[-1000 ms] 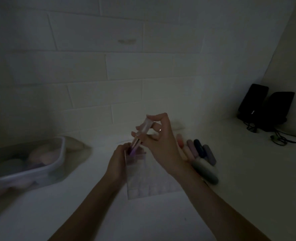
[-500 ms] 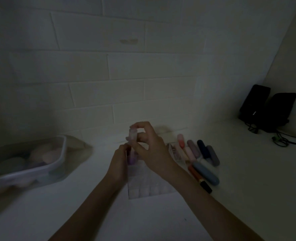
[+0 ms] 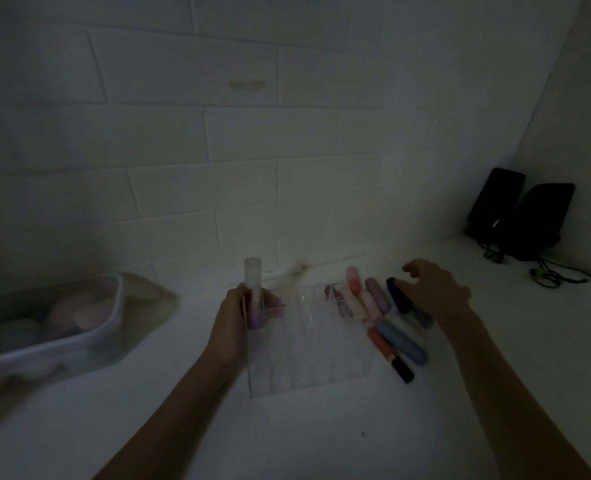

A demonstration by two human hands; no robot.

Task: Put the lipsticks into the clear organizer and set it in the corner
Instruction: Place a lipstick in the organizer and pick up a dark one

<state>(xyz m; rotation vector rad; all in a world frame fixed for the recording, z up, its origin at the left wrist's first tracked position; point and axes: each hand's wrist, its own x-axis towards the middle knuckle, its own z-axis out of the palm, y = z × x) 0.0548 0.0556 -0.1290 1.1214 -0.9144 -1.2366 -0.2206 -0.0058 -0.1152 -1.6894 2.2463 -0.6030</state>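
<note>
My left hand (image 3: 233, 315) is wrapped around the far left corner of the clear organizer (image 3: 308, 355), fingers curled against its wall, so it has hold of the box itself. Right at my left fingertips a purple tube (image 3: 253, 297) with a pale cap stands upright in the far left compartment, its cap rising above the organizer's rim. The organizer sits on the white counter (image 3: 322, 438) between my two hands, closer to the left one.

My right hand (image 3: 432, 292) hovers over the counter with fingers loosely spread and slightly curled, holding nothing. Under and just to the left of it lies the row of loose lipsticks: a dark navy one (image 3: 399, 294) right beneath the fingers, then a mauve one (image 3: 377, 294), a pale pink one (image 3: 370, 304) and a coral one (image 3: 353, 280) further towards the organizer. Nearer to me than my right hand lie a blue-grey tube (image 3: 403, 341) and a red lipstick with a black cap (image 3: 389, 355), both just beside the organizer's right wall.

Well to the left of my left hand is a plastic tub (image 3: 44, 337) with pale rounded things inside, too dim to identify. Far beyond my right hand two black speakers (image 3: 519, 213) stand in the corner
</note>
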